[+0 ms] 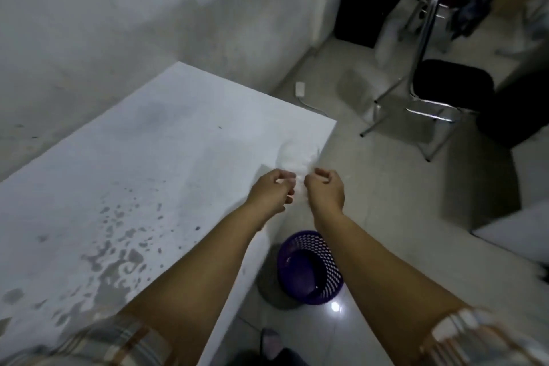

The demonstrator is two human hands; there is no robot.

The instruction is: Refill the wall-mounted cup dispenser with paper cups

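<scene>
Both my hands are held out over the right edge of a white table (124, 163). My left hand (271, 192) and my right hand (325, 189) are close together, each pinching a blurred whitish clear plastic wrapper (294, 159) that spreads out just beyond the fingers. Its contents are too blurred to tell, and no paper cups show clearly. The wall-mounted cup dispenser is not in view.
A purple mesh waste basket (310, 267) stands on the tiled floor below my hands, beside the table. A folding metal chair with a black seat (445, 80) stands at the right. The table top has dark worn patches near me. A grey wall runs behind the table.
</scene>
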